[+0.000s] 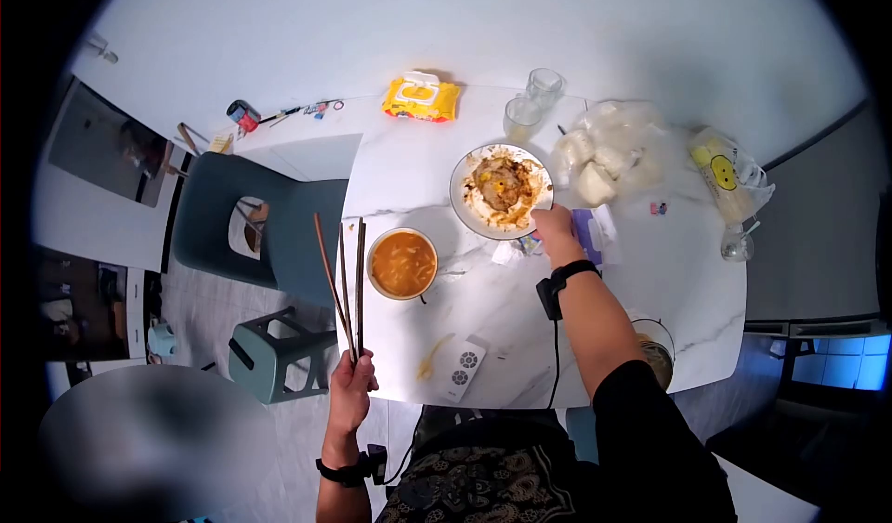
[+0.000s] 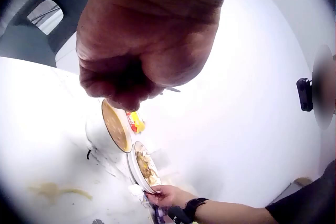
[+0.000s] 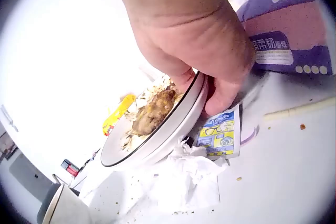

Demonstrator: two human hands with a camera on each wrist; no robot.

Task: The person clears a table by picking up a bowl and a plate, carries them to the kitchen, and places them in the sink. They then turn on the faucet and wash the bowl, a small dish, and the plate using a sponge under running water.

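Note:
My left hand (image 1: 351, 391) grips several chopsticks (image 1: 358, 291), which point up past the table's left edge; in the left wrist view its fingers are curled. My right hand (image 1: 557, 235) pinches the rim of a plate (image 3: 118, 158) holding food remains (image 1: 502, 187), thumb and fingers on either side of the edge. The right wrist view shows a second dish (image 3: 178, 133) directly beneath that plate, both tilted. A bowl of orange-brown soup (image 1: 403, 264) stands to the left of the plate.
Crumpled tissue (image 3: 191, 176) and a printed packet (image 3: 219, 136) lie beside the plate. Around it are glasses (image 1: 523, 117), a yellow wipes pack (image 1: 421, 98), plastic bags (image 1: 613, 156), a purple tissue pack (image 1: 589, 235) and a white device (image 1: 466, 368). A jar (image 1: 656, 356) stands near the right arm.

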